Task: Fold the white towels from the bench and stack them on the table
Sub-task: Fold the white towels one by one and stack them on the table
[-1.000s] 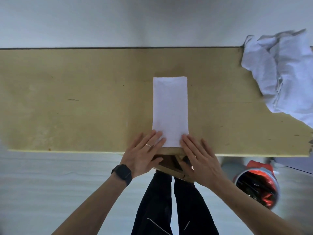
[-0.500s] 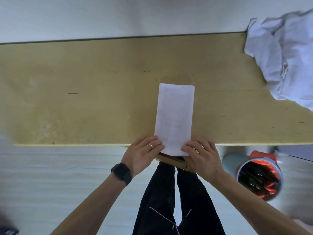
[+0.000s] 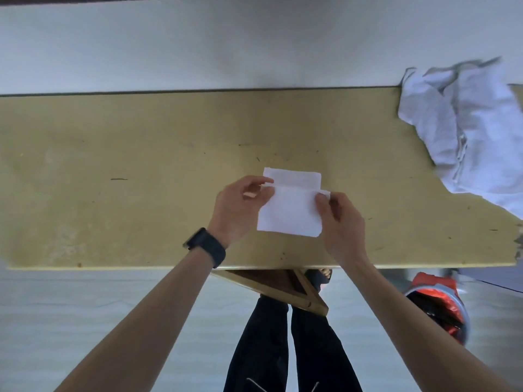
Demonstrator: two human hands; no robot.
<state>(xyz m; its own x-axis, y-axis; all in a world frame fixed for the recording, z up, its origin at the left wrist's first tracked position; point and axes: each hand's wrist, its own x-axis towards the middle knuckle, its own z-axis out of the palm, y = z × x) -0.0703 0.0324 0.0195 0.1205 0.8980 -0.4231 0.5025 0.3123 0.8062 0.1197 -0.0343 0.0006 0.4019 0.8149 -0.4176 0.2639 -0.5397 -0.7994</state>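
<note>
white towel [image 3: 288, 213], folded over (far strip uncovered)

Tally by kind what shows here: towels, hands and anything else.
Half-folded towel: 1
Crumpled towel heap: 1, towels inside uncountable
Hands: 2, left hand and right hand, both pinching the towel
Watch: 1
Bin: 1
Total: 6

Both hands [image 3: 291, 210] pinch a half-folded white towel [image 3: 290, 213] over the table [image 3: 141, 165].
</note>
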